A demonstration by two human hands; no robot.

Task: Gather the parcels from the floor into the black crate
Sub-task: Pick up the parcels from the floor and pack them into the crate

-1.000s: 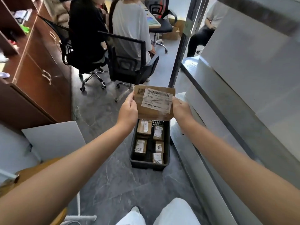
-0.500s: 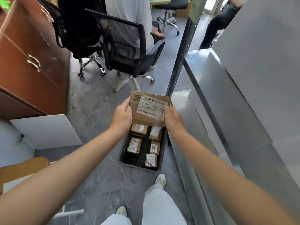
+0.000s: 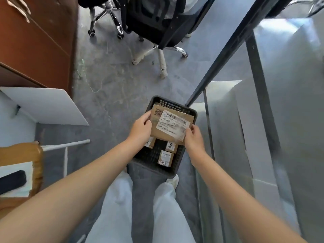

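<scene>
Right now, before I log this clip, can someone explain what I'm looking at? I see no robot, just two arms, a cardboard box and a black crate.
There is no machine here: the grips are a person's bare hands. The single picture comes from a camera worn on the person's head, looking down past the arms. The left hand and right hand hold a labelled brown parcel by its sides, over the black crate on the grey floor. Inside it lie smaller parcels. An office chair stands beyond.
</scene>
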